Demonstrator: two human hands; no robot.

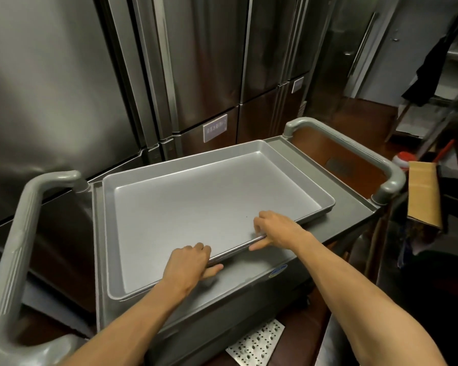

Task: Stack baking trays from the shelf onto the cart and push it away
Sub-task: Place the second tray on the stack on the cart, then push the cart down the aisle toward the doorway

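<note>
Beside cart [354,207], perhaps refrigerators [64,101]

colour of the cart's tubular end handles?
Plain grey, like the cart's top. The rounded tubular handle at the far end shows it best in the head view.

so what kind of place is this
Most likely a commercial kitchen or bakery back room: tall stainless steel refrigerator doors line the wall, and both hands grip a large metal baking tray on a grey utility cart.
</note>
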